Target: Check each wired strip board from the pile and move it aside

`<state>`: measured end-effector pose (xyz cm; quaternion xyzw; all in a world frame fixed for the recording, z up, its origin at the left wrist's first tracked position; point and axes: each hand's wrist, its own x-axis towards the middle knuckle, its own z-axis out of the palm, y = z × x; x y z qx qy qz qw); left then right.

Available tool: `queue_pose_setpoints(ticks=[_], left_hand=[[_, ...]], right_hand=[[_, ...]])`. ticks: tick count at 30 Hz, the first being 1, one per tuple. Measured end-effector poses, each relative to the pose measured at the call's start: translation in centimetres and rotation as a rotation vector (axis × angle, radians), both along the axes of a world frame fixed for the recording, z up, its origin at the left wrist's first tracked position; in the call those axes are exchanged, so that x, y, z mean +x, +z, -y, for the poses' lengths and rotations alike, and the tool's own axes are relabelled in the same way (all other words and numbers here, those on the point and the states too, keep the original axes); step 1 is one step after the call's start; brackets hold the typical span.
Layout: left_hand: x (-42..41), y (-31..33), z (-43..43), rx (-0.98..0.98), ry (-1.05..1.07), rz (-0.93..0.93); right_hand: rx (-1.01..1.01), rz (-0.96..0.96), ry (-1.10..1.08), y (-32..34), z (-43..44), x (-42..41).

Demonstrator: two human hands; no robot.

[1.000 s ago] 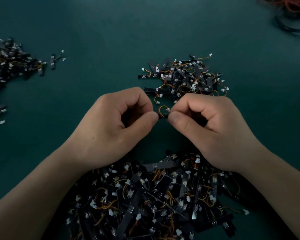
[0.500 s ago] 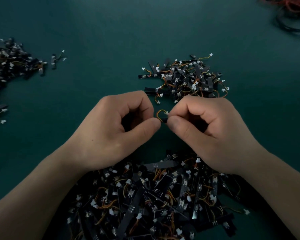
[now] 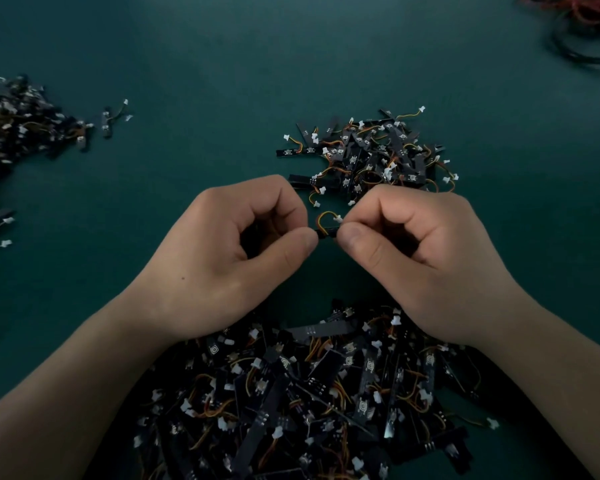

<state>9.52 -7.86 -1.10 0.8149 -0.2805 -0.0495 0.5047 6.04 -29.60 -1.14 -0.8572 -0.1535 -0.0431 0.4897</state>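
I pinch one board [image 3: 327,232] between both thumbs, left hand [image 3: 236,261] and right hand [image 3: 420,261] curled, above the pile [image 3: 309,393], probably to flex-check it; its wire [image 3: 323,218] loops upward.

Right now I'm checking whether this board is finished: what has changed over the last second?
Almost nothing. The left hand and right hand dipped slightly toward the person, then came back up, still pinching the same board between them. Nothing was let go. The near pile, far pile and left pile stayed put.
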Motion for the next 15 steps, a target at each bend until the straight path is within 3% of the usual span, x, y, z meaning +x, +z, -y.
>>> queue_pose_setpoints(ticks=[15], left_hand=[[-0.11, 0.05, -0.09, -0.021, -0.008, -0.013]], right_hand=[[-0.002, -0.039, -0.026, 0.06, -0.27, -0.03]])
